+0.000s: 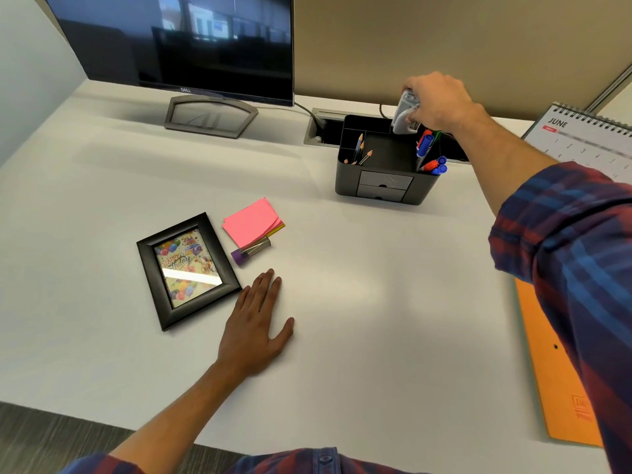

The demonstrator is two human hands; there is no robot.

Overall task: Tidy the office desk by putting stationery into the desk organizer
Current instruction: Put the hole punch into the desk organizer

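Two hands show in the head view. The right hand (pixel 436 100) reaches to the back of the desk (pixel 376 302) and curls its fingers round a grey stapler (pixel 405 114), holding it nose-down just over a rear compartment of the black desk organizer (pixel 383 172); whether the stapler already touches the organizer I cannot tell. The left hand (pixel 254 323) lies flat on the desk, fingers straight and holding nothing.

By my reading the task is well along. Coloured pencils (pixel 359 150) stand in the organizer's left compartment and red and blue markers (pixel 431 155) in its right ones. Left to put away are a pink sticky-note pad (pixel 251 222) and, touching its near edge, a small purple-capped tube (pixel 249 252), possibly a glue stick; both lie near the left hand, well apart from the organizer.

Around them, a black picture frame (pixel 186 270) lies flat just beside the pad. A Dell monitor (pixel 178 42) stands behind, a June calendar (pixel 581 135) and an orange folder (pixel 554 371) to the right. The markers crowd close beside the stapler's slot.
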